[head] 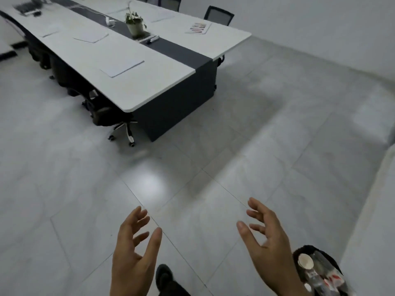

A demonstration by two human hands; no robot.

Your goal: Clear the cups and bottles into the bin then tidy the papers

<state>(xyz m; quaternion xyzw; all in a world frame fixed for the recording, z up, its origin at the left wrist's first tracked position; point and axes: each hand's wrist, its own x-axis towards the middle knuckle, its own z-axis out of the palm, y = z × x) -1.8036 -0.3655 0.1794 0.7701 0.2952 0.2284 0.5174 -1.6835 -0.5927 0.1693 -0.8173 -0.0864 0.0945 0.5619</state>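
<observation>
My left hand (133,251) and my right hand (267,238) hover over the tiled floor at the bottom of the view, fingers spread and holding nothing. A black-lined bin (307,251) stands at the bottom right beside my right wrist, with paper cups (305,261) and plastic bottles (320,280) inside it. On the long white table (149,82) ahead lie several sheets of paper; the nearest sheet (122,68) is by the near edge, another (90,36) lies further back, and a printed red-and-white sheet (198,28) sits at the right end.
A potted plant (135,23) and markers (152,39) sit on the table's dark centre strip. Office chairs (106,114) are tucked along the left side, another chair (218,16) stands behind. A white wall (374,210) runs along the right. My shoe (164,276) shows below.
</observation>
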